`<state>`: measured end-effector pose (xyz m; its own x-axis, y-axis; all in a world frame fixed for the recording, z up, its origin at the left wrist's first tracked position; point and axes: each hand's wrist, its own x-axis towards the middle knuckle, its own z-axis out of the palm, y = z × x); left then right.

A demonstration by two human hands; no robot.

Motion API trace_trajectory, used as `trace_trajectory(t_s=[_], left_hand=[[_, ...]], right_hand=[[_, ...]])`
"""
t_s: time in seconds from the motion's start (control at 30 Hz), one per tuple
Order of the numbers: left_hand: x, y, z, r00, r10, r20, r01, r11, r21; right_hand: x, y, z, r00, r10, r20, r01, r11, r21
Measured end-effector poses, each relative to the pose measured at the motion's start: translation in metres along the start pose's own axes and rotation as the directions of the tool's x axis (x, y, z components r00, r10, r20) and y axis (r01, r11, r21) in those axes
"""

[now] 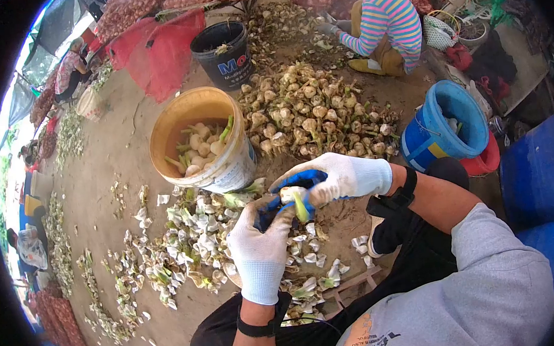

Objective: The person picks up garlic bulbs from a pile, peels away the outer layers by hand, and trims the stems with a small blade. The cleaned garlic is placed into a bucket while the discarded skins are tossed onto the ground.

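Both of my hands wear white gloves with blue coated palms and fingers. Between them is a garlic bulb with a green stem piece hanging down. My left hand has its fingers closed around the bulb from below. From above, my right hand presses its fingers and thumb against the same bulb. A yellowish bucket just beyond holds peeled garlic bulbs, some with green stems. A large heap of unpeeled garlic lies on the ground ahead. Peeled skins litter the ground below my hands.
A black bucket stands behind the yellowish one. At right are a blue bucket, a red basin and a blue bin. A person in a striped top crouches beyond the heap. Red mesh sacks line the back.
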<state>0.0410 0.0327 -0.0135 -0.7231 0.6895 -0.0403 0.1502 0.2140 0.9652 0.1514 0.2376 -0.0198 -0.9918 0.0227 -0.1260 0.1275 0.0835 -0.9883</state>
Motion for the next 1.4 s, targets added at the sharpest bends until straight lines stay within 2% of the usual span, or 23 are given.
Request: trace_trajectory(t_s=[0.03, 0.07, 0.1, 0.13, 0.2, 0.23, 0.3, 0.43, 0.5, 0.63, 0.7, 0.83, 0.93, 1.0, 1.1, 1.23, 1.3, 1.4], left_hand=[[0.000, 0.002, 0.000, 1.000, 0.000, -0.001, 0.000, 1.000, -0.001], [-0.001, 0.005, 0.001, 0.998, -0.061, 0.008, 0.062, 0.998, -0.033], [-0.001, 0.006, 0.002, 0.992, -0.122, 0.019, 0.123, 0.990, -0.064], [-0.002, 0.004, 0.001, 0.992, -0.122, 0.019, 0.123, 0.990, -0.065], [-0.003, 0.000, 0.000, 0.999, -0.006, 0.039, 0.004, 0.998, 0.055], [-0.004, 0.002, -0.001, 0.999, -0.008, 0.039, 0.005, 0.999, 0.054], [-0.006, 0.010, -0.003, 0.997, 0.062, 0.056, -0.072, 0.980, 0.184], [-0.007, 0.005, -0.002, 0.986, 0.153, 0.058, -0.161, 0.970, 0.184], [-0.008, 0.005, -0.002, 0.968, 0.240, 0.074, -0.250, 0.903, 0.350], [-0.008, -0.002, -0.001, 0.956, 0.281, 0.085, -0.293, 0.895, 0.337], [-0.010, -0.003, 0.001, 0.949, 0.304, 0.082, -0.310, 0.851, 0.424], [-0.008, -0.003, 0.002, 0.933, 0.355, 0.060, -0.342, 0.824, 0.451], [-0.006, 0.003, -0.001, 0.952, 0.304, 0.034, -0.292, 0.870, 0.396], [-0.005, 0.007, -0.002, 0.971, 0.241, -0.004, -0.224, 0.909, 0.352], [-0.005, 0.008, -0.002, 0.975, 0.222, -0.023, -0.204, 0.927, 0.315], [-0.002, 0.010, -0.007, 0.975, 0.215, -0.047, -0.183, 0.910, 0.372], [-0.002, 0.012, -0.009, 0.982, 0.177, -0.068, -0.146, 0.934, 0.327], [-0.001, 0.011, -0.009, 0.986, 0.150, -0.069, -0.117, 0.929, 0.350]], right_hand=[[-0.001, 0.000, 0.001, 0.999, -0.033, 0.009, 0.033, 0.999, -0.029], [-0.002, -0.001, 0.002, 0.998, -0.066, 0.019, 0.067, 0.996, -0.059], [-0.005, -0.009, 0.004, 1.000, -0.017, 0.024, 0.018, 0.999, -0.027], [-0.004, -0.007, 0.005, 1.000, -0.016, 0.024, 0.017, 0.999, -0.027], [-0.001, 0.003, 0.008, 1.000, 0.015, -0.025, -0.018, 0.994, -0.105], [-0.001, 0.006, 0.008, 1.000, 0.017, -0.025, -0.019, 0.994, -0.105], [-0.001, 0.008, 0.010, 0.999, -0.041, -0.032, 0.035, 0.983, -0.178], [-0.002, 0.003, 0.014, 0.998, -0.037, -0.058, 0.025, 0.979, -0.201], [-0.002, 0.001, 0.015, 0.996, -0.052, -0.078, 0.031, 0.969, -0.245], [-0.001, 0.003, 0.019, 0.992, -0.083, -0.099, 0.044, 0.938, -0.343], [0.000, 0.006, 0.020, 0.978, -0.169, -0.121, 0.109, 0.913, -0.392], [0.001, 0.004, 0.023, 0.974, -0.181, -0.133, 0.118, 0.917, -0.381], [0.003, 0.004, 0.022, 0.964, -0.237, -0.117, 0.177, 0.907, -0.382], [0.005, 0.001, 0.022, 0.975, -0.189, -0.116, 0.146, 0.940, -0.308], [0.004, -0.003, 0.019, 0.992, -0.108, -0.066, 0.088, 0.964, -0.252], [0.004, -0.011, 0.020, 0.990, -0.133, -0.044, 0.119, 0.964, -0.237], [0.003, -0.016, 0.023, 0.992, -0.116, -0.043, 0.111, 0.989, -0.094], [0.002, -0.011, 0.018, 0.998, -0.065, 0.007, 0.065, 0.998, 0.008]])
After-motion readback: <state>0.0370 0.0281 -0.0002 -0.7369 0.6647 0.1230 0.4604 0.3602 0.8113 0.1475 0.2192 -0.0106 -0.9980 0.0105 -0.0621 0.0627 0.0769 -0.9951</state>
